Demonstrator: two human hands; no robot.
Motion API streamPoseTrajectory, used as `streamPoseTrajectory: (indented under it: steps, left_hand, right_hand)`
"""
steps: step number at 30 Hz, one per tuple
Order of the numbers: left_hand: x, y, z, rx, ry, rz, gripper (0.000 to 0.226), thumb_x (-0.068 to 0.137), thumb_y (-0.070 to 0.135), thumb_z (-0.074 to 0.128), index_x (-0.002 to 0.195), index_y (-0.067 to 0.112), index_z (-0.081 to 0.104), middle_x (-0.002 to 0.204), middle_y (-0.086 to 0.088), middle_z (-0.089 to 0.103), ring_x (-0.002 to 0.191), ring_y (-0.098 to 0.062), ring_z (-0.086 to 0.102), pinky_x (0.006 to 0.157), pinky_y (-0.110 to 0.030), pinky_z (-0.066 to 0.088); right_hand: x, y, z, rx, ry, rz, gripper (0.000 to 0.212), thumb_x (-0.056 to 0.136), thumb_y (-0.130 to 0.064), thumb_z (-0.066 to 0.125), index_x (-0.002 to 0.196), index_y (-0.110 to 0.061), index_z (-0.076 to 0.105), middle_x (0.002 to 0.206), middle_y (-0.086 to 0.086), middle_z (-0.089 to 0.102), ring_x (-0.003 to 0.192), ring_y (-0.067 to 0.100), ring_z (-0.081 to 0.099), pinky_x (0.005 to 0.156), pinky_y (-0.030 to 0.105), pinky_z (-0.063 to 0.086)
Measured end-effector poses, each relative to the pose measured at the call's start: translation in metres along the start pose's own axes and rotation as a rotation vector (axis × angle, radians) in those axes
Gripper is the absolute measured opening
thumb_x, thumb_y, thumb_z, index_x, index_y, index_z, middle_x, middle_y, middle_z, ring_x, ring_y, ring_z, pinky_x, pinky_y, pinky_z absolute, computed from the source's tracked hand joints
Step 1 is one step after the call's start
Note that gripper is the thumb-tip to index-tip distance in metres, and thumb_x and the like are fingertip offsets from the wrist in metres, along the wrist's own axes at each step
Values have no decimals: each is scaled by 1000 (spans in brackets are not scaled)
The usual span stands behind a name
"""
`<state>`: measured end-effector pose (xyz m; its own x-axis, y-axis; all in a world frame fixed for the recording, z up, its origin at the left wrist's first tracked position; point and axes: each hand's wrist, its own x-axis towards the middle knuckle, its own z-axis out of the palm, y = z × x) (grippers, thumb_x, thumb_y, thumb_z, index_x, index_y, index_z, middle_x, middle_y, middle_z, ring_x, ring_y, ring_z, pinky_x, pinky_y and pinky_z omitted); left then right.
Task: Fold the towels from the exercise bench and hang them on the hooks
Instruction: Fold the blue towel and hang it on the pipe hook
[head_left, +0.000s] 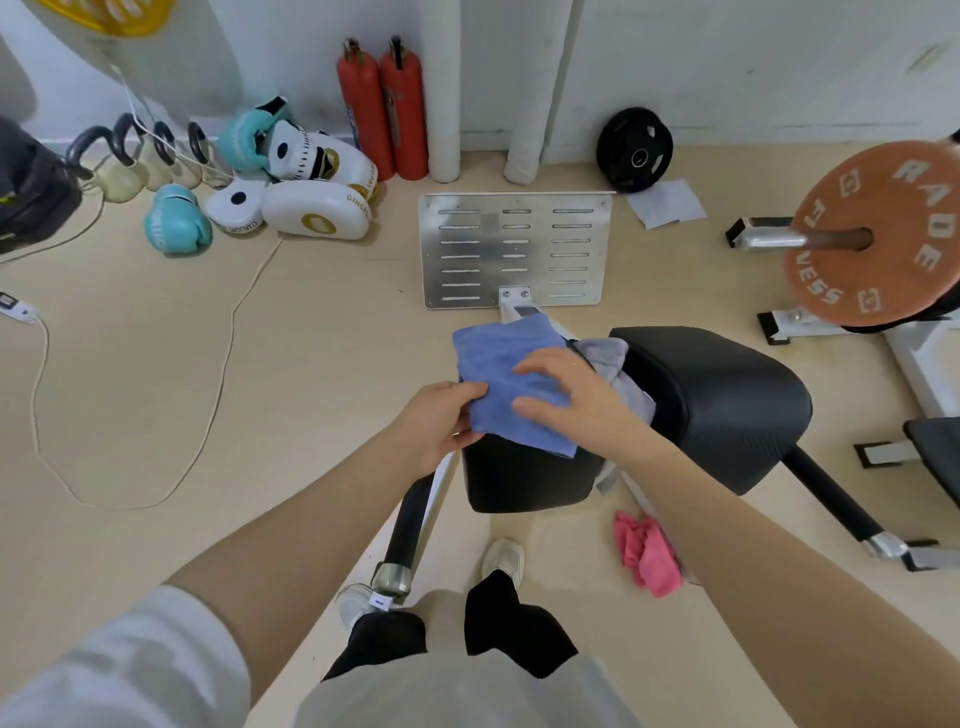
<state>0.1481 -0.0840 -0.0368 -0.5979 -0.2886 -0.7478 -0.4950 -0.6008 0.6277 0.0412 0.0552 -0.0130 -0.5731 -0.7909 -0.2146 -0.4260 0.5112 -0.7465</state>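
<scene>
**Blue towel mid-fold on bench pad**

Blue towel (511, 384) lies on the black bench pad (530, 478), directly under both hands. L hand (441, 423) pinches its near-left edge; R hand (571, 400) rests open, flat on top. Long axis runs away from the hands, up-left. Grey towel (613, 364) just right of R hand; pink towel (647, 553) lower, beside R forearm.

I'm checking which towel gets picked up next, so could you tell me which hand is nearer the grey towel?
Right. The right hand lies flat on the blue towel, right beside the grey towel. The left hand grips the blue towel's far edge.
</scene>
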Motion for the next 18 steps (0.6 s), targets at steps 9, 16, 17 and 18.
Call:
streamPoseTrajectory:
  steps: [9, 16, 17, 18]
  left_hand:
    - [2, 7, 15, -173, -6, -77, 33, 96, 40, 42, 87, 14, 60, 84, -5, 66, 81, -18, 62, 83, -31, 48]
    - [5, -3, 22, -119, 85, -10, 15, 90, 26, 59, 83, 13, 59, 80, -4, 65, 78, -15, 62, 81, -28, 51]
    - [4, -4, 23, -133, 89, 12, 14, 89, 24, 60, 81, 13, 57, 81, -4, 65, 79, -15, 62, 79, -27, 52]
    - [4, -3, 22, -138, 96, 35, 13, 89, 21, 60, 79, 13, 56, 82, -5, 65, 80, -16, 62, 78, -26, 52]
  right_hand:
    - [10, -16, 9, -42, -102, 57, 19, 92, -17, 51, 110, -12, 51, 105, 10, 63, 95, 24, 58, 83, 31, 44]
    - [16, -2, 6, 445, 60, 357, 16, 94, -10, 41, 82, -17, 49, 82, 3, 53, 77, 14, 48, 74, 25, 40]
    - [18, -1, 6, 523, 80, 415, 18, 95, -11, 41, 82, -18, 50, 87, 5, 54, 82, 16, 49, 80, 29, 41]
    - [21, 2, 7, 638, 106, 479, 20, 96, -13, 39, 82, -19, 52, 90, 5, 55, 85, 18, 50, 86, 33, 40]
